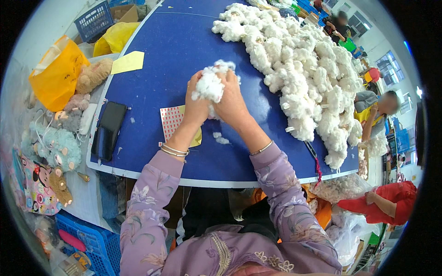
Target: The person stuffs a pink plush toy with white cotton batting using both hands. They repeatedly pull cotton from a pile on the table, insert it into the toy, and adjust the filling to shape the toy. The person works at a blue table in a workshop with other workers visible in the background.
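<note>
Both my hands close round one white wad of fluffy stuffing (209,85) above the blue tabletop (184,43). My left hand (195,103) grips its left side, and my right hand (231,99) presses on it from the right. Parts of the fingers are sunk in the fluff. Small loose tufts (221,138) lie just below my hands. Beside my left wrist is a sheet of small red-marked stickers (171,123), with a yellow paper partly under it. A big heap of white fluffy bundles (294,69) covers the table's right side.
A black phone (109,131) lies at the table's left edge, with a yellow paper (128,62) farther up. Small snips (311,149) with a pink cord rest near the right front edge. Plush toys (55,145) and a yellow bag (60,76) stand left. Other people (375,110) sit at right.
</note>
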Motion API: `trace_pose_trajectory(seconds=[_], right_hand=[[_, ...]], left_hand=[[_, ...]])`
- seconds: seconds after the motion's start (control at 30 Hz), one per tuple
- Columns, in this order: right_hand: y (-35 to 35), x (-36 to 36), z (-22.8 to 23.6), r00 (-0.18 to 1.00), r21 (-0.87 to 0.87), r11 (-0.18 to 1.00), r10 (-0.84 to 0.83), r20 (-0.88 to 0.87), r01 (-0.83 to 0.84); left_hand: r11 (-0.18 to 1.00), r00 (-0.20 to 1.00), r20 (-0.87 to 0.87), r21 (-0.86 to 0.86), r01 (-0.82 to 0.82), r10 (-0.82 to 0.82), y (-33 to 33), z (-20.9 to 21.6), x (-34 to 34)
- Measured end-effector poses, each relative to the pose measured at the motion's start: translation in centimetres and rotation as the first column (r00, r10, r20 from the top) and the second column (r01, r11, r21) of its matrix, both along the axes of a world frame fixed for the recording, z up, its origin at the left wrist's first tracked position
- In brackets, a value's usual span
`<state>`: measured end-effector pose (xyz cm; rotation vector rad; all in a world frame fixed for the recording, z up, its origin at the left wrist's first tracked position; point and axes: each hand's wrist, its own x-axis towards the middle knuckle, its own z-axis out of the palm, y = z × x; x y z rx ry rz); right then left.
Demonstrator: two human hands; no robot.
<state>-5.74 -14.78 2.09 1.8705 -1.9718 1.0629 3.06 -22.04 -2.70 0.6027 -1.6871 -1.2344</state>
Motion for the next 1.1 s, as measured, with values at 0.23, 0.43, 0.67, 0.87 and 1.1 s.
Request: trace_pose_trajectory(seconds=[0.23, 0.43, 0.67, 0.87, 1.1], right_hand=[[1.1, -0.6, 2.2, 0.977, 0.100, 0.989, -0.088, -0.196, 0.110], [4.3, 1.6, 4.1, 0.993, -0.012, 0.994, 0.104, -0.049, -0.105], [3.9, 1.2, 1.8, 0.986, -0.128, 0.991, 0.044, 0.163, -0.023], [2.7, -0.8, 0.2, 0.414, 0.084, 0.996, -0.072, 0.908, -0.009], [2.6, -1.6, 1.2, 0.695, -0.036, 0.998, -0.009, 0.719, 0.050]], left_hand=[[0.804, 0.846, -0.395, 0.332, 0.494, -0.357, 1.4, 2.3, 0.9], [0.696, 0.779, -0.447, 0.379, 0.610, -0.439, 1.1, 2.3, 0.9], [0.976, 0.968, -0.125, -0.023, 0.216, -0.217, 1.3, 1.2, 0.5], [0.974, 0.997, -0.068, -0.224, -0.038, 0.023, 2.4, 2.5, 0.9], [0.893, 0.996, 0.003, -0.443, 0.078, -0.086, 4.4, 4.0, 0.5]])
